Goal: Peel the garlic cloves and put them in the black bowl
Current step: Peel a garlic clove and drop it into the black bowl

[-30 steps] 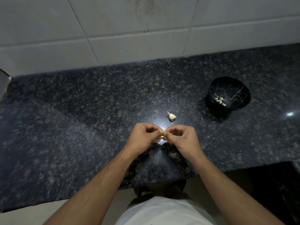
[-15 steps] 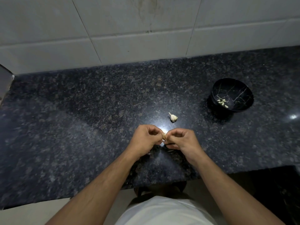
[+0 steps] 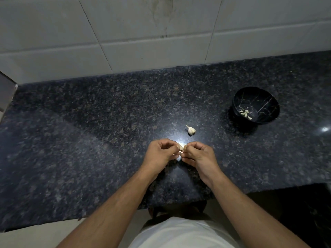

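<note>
A small pale garlic clove (image 3: 181,148) is pinched between my left hand (image 3: 160,153) and my right hand (image 3: 198,154), fingertips of both meeting on it just above the dark counter. Most of the clove is hidden by the fingers. A remnant of the garlic bulb (image 3: 191,130) with a pointed stalk lies on the counter just beyond my hands. The black bowl (image 3: 269,102) with white veining stands at the far right and holds several peeled cloves (image 3: 245,113).
The dark speckled granite counter (image 3: 89,140) runs to a white tiled wall (image 3: 143,33) at the back. Its front edge passes just below my wrists. A grey edge (image 3: 5,90) shows at the far left. Bright light glints on the stone near my hands.
My hands stay together on the clove with small finger shifts. The view has drifted slightly, so the bowl and bulb sit a little further right and lower.
</note>
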